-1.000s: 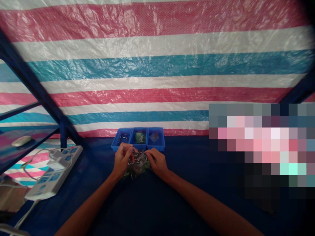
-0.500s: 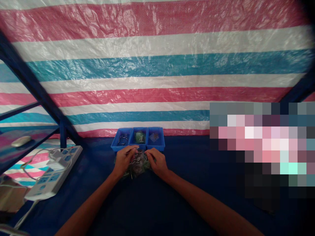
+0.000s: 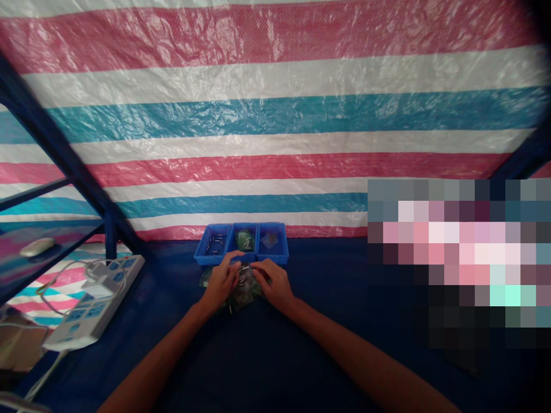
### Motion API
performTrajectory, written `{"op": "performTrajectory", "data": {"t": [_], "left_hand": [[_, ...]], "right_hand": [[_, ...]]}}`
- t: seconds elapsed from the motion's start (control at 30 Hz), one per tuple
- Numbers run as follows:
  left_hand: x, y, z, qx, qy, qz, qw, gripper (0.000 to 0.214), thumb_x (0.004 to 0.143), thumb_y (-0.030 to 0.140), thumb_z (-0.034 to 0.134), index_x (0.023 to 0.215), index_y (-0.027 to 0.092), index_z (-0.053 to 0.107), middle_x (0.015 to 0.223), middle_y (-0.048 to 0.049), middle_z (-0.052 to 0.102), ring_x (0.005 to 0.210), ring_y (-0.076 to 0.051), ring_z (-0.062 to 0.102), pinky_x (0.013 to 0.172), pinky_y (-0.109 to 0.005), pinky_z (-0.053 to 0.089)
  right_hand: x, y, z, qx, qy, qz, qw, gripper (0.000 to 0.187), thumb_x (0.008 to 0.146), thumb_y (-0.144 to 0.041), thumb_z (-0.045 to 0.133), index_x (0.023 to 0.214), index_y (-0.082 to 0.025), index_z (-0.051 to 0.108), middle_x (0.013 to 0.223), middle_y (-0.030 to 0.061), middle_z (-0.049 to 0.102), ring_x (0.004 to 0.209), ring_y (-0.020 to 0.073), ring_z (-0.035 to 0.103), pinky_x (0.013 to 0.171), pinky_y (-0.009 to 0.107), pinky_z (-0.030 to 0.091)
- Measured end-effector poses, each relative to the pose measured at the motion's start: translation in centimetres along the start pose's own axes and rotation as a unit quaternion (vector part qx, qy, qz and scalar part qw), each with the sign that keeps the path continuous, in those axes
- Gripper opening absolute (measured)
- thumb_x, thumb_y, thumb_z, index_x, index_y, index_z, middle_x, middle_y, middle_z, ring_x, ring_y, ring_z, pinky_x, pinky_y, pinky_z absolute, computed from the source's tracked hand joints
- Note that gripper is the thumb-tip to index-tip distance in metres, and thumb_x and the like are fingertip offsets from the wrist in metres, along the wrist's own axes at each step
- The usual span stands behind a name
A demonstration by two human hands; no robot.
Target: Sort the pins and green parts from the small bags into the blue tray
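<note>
A pile of small metal pins [image 3: 243, 277] lies between my hands, on a crumpled clear plastic bag [image 3: 241, 298] with greenish patches. My left hand [image 3: 219, 282] is at the left of the pile, its index finger stretched over the top and its other fingertips curled in at the pins. What those fingertips hold, if anything, is hidden. At the right side, my right hand [image 3: 276, 285] has thumb and index finger pressed together by the pile's edge; anything between them is too small to name. Another greenish bag [image 3: 206, 276] shows beside my left hand.
Three joined blue bins [image 3: 198, 256] stand behind my hands: loose pins left, a green bag with pins middle, a small clear bag right. A white power strip [image 3: 92, 312] with plugs and cables lies left on the dark blue table [image 3: 327, 275]. Striped sheeting [image 3: 275, 115] hangs behind.
My left hand has come down and slightly right, its fingers now in against the pins, and more of the greenish bag beside it shows. My right hand has barely moved.
</note>
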State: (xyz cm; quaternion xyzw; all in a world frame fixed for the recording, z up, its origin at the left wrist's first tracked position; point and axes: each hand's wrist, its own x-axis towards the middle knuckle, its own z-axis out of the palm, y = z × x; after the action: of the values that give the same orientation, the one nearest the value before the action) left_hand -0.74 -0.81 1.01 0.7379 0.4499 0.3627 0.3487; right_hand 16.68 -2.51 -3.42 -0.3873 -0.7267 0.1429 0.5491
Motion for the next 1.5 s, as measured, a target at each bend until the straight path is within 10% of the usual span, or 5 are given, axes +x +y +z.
{"op": "performTrajectory", "data": {"t": [0.63, 1.13, 1.37, 1.5], "left_hand": [[-0.4, -0.2, 0.1, 0.013, -0.023, 0.015, 1.000, 0.040, 0.094, 0.040, 0.036, 0.124, 0.017, 0.049, 0.047, 0.0070, 0.046, 0.041, -0.011, 0.043, 0.046, -0.020, 0.033], [-0.1, -0.3, -0.9, 0.165, 0.013, 0.140, 0.976, 0.030, 0.086, 0.043, 0.050, 0.082, 0.018, 0.065, 0.070, -0.0030, 0.065, 0.068, -0.016, 0.059, 0.067, -0.025, 0.045], [1.5, -1.4, -2.7, -0.085, 0.295, -0.037, 0.951, 0.035, 0.084, 0.047, 0.052, 0.068, 0.016, 0.054, 0.046, 0.0056, 0.047, 0.036, -0.007, 0.039, 0.038, -0.019, 0.029], [2.5, -2.9, -3.7, -0.210, 0.308, -0.090, 0.924, 0.039, 0.078, 0.051, 0.058, 0.081, 0.012, 0.059, 0.048, 0.0054, 0.050, 0.034, -0.006, 0.039, 0.035, -0.018, 0.026]], "right_hand": [[0.1, -0.2, 0.0, 0.004, -0.031, -0.004, 0.999, 0.017, 0.093, -0.029, 0.048, 0.086, -0.018, 0.059, 0.077, 0.0032, 0.057, 0.070, 0.0146, 0.053, 0.064, 0.025, 0.041], [0.0, -0.1, -0.2, -0.004, 0.000, 0.015, 1.000, 0.038, 0.097, -0.032, 0.035, 0.070, -0.018, 0.056, 0.070, 0.0030, 0.055, 0.067, 0.0141, 0.052, 0.066, 0.026, 0.041], [0.1, -0.2, -0.2, 0.007, -0.007, 0.009, 1.000, 0.038, 0.098, -0.030, 0.031, 0.075, -0.018, 0.058, 0.069, 0.0027, 0.054, 0.069, 0.0142, 0.053, 0.068, 0.026, 0.040], [0.0, -0.2, -0.2, 0.008, -0.013, 0.007, 1.000, 0.037, 0.098, -0.028, 0.032, 0.075, -0.017, 0.058, 0.070, 0.0029, 0.055, 0.070, 0.0141, 0.054, 0.068, 0.027, 0.040]]}}
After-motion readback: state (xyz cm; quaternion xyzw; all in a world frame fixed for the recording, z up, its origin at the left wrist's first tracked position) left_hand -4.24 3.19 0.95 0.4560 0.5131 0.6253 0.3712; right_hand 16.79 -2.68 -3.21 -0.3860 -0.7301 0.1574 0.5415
